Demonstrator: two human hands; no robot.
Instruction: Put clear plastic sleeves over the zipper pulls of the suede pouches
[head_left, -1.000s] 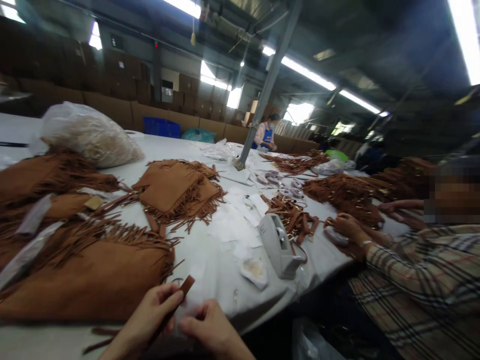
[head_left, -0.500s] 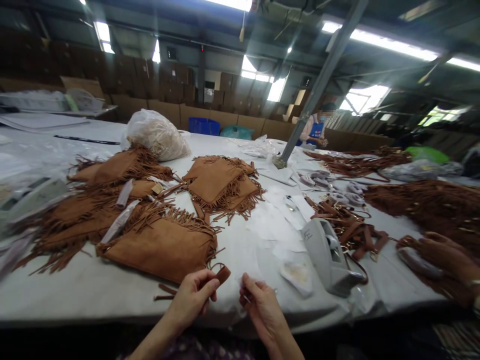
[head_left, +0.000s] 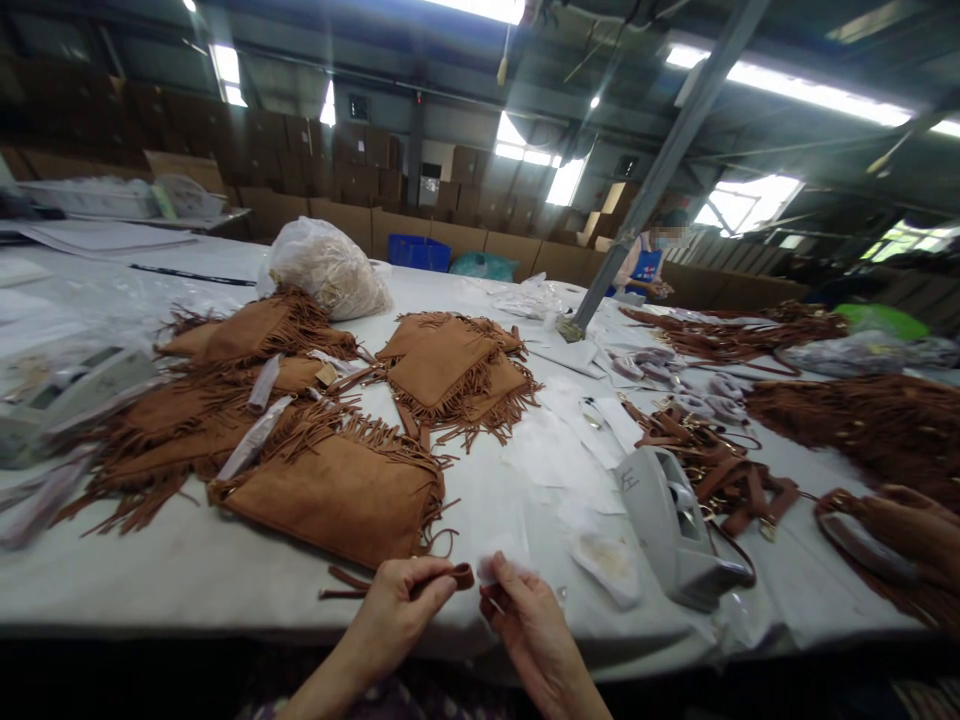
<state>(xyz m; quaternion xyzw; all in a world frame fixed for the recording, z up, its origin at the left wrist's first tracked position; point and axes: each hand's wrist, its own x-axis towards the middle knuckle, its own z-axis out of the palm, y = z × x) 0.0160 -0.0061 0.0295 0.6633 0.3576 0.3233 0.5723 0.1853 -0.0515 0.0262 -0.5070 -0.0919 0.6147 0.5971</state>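
Near the table's front edge, my left hand (head_left: 405,610) pinches a brown leather strap (head_left: 463,576), whose end is bent into a small loop. Just to its right, my right hand (head_left: 529,620) has thumb and fingers pressed together on a small thin whitish piece (head_left: 489,570), perhaps paper or film; its kind is unclear. A small gap separates the two hands. Behind my left hand lies a tan fringed bag (head_left: 341,490), with loose strap ends (head_left: 346,585) sticking out at its front corner.
More fringed bags (head_left: 442,360) are piled behind and left. Tape dispensers (head_left: 679,530) stand on both sides, with brown straps (head_left: 727,470) behind the right one. A steel post (head_left: 645,190) rises from the table. At right another person's hand (head_left: 911,530) handles brown pieces.
The strap end in my left hand now curls into a loop pointing right, and the hands have come closer together. The whole view has shifted slightly.
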